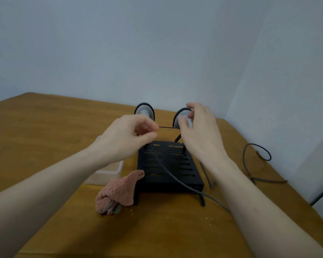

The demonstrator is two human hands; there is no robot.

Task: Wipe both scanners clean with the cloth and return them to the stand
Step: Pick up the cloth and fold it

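Two grey scanners with black rims stand upright at the back of a black slotted stand point(185, 168). The left scanner point(144, 111) shows its head above my left hand point(127, 138), which hovers in front of its handle with loosely curled fingers that hold nothing I can see. My right hand point(201, 135) pinches the head of the right scanner point(180, 113) between thumb and forefinger. A crumpled pink cloth point(119, 192) lies on the wooden table point(45, 127), against the stand's front left corner.
A clear plastic box point(108, 174) sits left of the stand, partly under my left forearm. One grey cable point(175, 177) runs over the stand toward me; another cable point(257, 155) loops on the table at the right. Walls close off the back and right.
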